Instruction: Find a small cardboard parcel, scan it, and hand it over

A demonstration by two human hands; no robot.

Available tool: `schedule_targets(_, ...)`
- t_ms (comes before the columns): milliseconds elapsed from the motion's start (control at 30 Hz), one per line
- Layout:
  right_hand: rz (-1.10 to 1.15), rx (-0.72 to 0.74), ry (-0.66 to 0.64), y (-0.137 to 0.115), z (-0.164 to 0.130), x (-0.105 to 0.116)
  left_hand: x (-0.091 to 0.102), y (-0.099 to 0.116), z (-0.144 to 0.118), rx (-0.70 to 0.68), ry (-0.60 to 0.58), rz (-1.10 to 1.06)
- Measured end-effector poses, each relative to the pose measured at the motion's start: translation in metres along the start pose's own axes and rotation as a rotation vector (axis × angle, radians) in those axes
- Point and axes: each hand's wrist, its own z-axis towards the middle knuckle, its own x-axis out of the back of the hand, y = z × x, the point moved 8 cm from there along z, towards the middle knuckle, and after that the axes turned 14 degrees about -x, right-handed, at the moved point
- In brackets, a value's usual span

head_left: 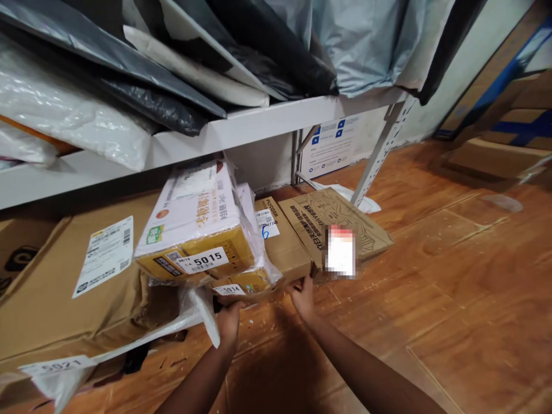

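Two hands under shelf (pixel 276 123), at floor level. Left hand (pixel 227 323) and right hand (pixel 303 297) each clenched on front edge of lower plastic-wrapped box (pixel 248 283), which sits on wooden floor (pixel 452 299). Upper box marked 5015 (pixel 194 230) rests tilted on top. Risk: any pull could slide tilted upper box off; loose plastic wrap (pixel 198 313) near left grip could slip or tear; neighbouring brown carton (pixel 282 244) touching, could drag along.

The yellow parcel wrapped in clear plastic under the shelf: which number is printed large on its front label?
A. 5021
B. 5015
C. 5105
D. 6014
B: the white label on the front edge of the yellow parcel reads 5015, while 5021 is on a separate label lower left, on the big brown box.
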Motion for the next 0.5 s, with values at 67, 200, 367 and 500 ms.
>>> schedule_targets(67,0.026,-0.041,-0.019,-0.001,0.004,-0.004,0.001,0.003,-0.001,0.022,-0.016,0.006)
schedule_targets(200,0.021,-0.075,-0.058,-0.005,0.007,0.004,0.003,0.008,-0.006,0.065,-0.022,0.005)
schedule_targets(367,0.006,-0.070,-0.090,-0.003,-0.007,0.021,0.007,0.008,-0.019,0.051,0.001,-0.068)
schedule_targets(500,0.004,-0.070,-0.142,0.012,-0.022,0.037,0.005,-0.003,-0.045,0.043,-0.013,-0.099)
